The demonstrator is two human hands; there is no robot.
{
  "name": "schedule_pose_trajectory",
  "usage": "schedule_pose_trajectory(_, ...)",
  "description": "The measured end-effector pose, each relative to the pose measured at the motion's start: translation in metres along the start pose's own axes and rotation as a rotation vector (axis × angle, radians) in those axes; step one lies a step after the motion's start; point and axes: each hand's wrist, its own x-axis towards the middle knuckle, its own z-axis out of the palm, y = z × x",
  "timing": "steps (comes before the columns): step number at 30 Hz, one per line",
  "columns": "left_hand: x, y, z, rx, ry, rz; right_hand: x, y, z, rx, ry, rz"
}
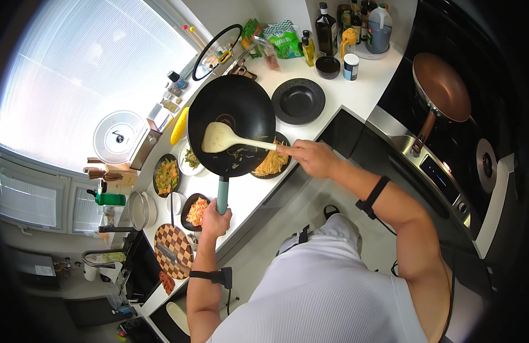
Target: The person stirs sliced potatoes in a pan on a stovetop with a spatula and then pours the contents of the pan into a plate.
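My left hand grips the pale green handle of a black wok held above the white counter. In my right hand is a cream-coloured spatula, its blade inside the wok. A few shreds of food cling to the wok's lower inner wall. Partly hidden under the wok's right side lies a dark plate heaped with yellowish shredded food. Left of the wok are a white plate of greens and a dark plate of mixed cooked food.
A dark bowl of red-and-yellow food sits near my left wrist. Beyond it lies a checkered cutting board with a cleaver. A black wide-rimmed plate is right of the wok. On the cooktop stands a copper-coloured pan; bottles line the back.
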Motion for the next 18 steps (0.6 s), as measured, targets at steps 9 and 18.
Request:
schedule_pose_trajectory(9, 0.001, 0.011, 0.003, -0.008, -0.039, 0.025, 0.006, 0.042, -0.034, -0.110, -0.323, -0.003)
schedule_pose_trajectory(18, 0.000, -0.006, 0.001, -0.030, 0.047, 0.017, 0.007, 0.056, -0.076, -0.192, -0.426, 0.091)
